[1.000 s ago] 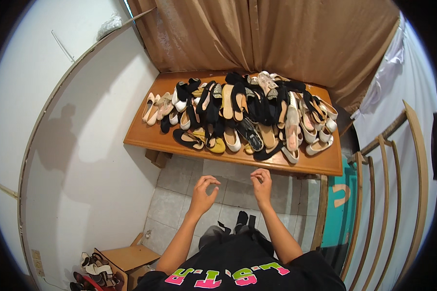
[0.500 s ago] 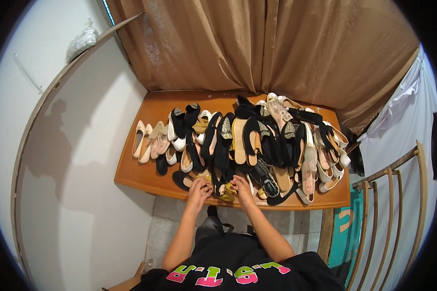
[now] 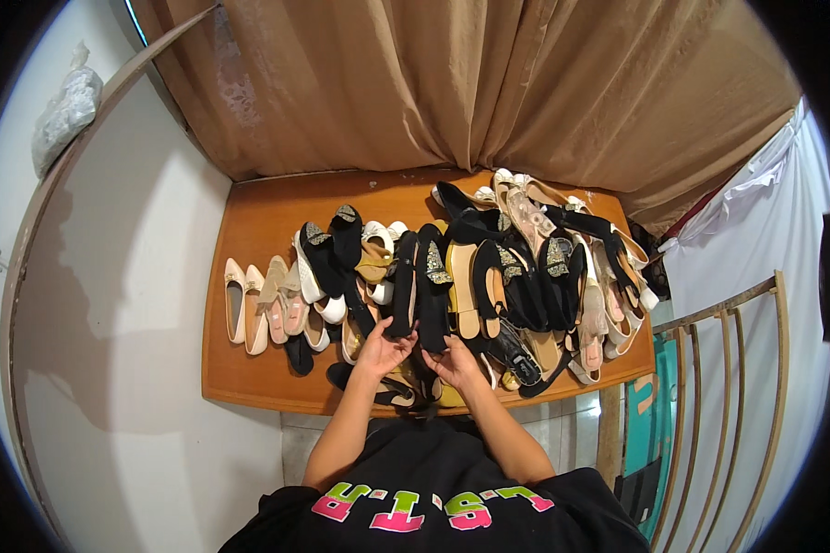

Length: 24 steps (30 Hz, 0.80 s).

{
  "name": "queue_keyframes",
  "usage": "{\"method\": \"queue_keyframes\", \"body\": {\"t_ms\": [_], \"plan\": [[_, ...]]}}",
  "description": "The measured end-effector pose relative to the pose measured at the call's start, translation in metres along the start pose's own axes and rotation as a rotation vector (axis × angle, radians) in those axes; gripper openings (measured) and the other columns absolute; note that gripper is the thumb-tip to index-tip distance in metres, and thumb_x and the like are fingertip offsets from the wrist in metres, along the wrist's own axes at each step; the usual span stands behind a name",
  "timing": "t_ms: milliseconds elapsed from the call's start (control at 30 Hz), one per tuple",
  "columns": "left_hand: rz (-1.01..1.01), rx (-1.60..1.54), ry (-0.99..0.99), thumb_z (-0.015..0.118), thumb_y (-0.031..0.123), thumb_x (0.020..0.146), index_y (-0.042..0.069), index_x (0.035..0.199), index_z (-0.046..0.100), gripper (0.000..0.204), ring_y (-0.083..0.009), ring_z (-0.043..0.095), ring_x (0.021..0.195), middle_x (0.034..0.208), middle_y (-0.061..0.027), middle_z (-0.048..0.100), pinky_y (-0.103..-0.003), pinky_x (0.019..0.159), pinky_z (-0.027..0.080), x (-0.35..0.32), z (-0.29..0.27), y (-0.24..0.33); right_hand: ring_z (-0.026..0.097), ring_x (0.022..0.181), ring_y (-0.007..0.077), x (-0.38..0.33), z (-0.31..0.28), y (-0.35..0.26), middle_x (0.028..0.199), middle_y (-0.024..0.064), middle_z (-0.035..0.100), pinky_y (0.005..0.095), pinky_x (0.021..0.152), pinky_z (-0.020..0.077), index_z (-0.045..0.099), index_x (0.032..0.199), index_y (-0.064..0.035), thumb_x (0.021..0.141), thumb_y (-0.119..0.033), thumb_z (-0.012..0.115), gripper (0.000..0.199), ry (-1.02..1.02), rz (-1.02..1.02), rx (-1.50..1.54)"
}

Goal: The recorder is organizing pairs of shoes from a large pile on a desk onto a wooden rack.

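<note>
Left hand (image 3: 381,356) and right hand (image 3: 457,365) — each grip closed on one of two black shoes (image 3: 432,311), mid-table (image 3: 281,207); other shoes (image 3: 468,288) crowd both sides — beige flats (image 3: 256,323) far left, curtain (image 3: 369,92) behind.

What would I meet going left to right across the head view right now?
Plastic bag, pale pink flats, left hand at a black flat, right hand at a glitter-trimmed flat, wooden rack.
</note>
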<state>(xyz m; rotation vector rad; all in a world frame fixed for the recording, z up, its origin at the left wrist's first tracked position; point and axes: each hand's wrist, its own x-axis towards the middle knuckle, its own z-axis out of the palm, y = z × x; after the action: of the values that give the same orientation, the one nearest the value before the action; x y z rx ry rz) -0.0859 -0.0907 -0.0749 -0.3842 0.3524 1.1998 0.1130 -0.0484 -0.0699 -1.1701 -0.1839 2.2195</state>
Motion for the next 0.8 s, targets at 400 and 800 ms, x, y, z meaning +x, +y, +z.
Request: {"method": "queue_keyframes", "body": {"t_ms": [400,800], "plan": [[0.429,0.952,0.271,0.066,0.017,0.099,0.014,0.100,0.049,0.017,-0.0110,0.057,0.095,0.098,0.0024,0.055,-0.034,0.081,0.048,0.006,0.021,-0.028,0.065,0.101,0.0169,-0.017,0.024,-0.029,0.113,0.0044,0.069,0.0330,0.092,0.0498,0.059,0.124,-0.0069,0.091,-0.015,0.068,0.035,-0.137,-0.311,-0.417],[0.392,0.803,0.401,0.053,0.044,0.103,0.015,0.135,0.046,0.044,-0.0203,0.056,0.111,0.123,-0.0057,0.056,-0.040,0.093,0.050,0.016,0.026,-0.040,0.068,0.099,0.0270,0.000,0.028,-0.026,0.115,0.0152,0.068,0.0336,0.089,0.0502,0.063,0.121,0.0056,0.082,-0.014,0.066,0.044,0.019,-0.560,-1.086]]}}
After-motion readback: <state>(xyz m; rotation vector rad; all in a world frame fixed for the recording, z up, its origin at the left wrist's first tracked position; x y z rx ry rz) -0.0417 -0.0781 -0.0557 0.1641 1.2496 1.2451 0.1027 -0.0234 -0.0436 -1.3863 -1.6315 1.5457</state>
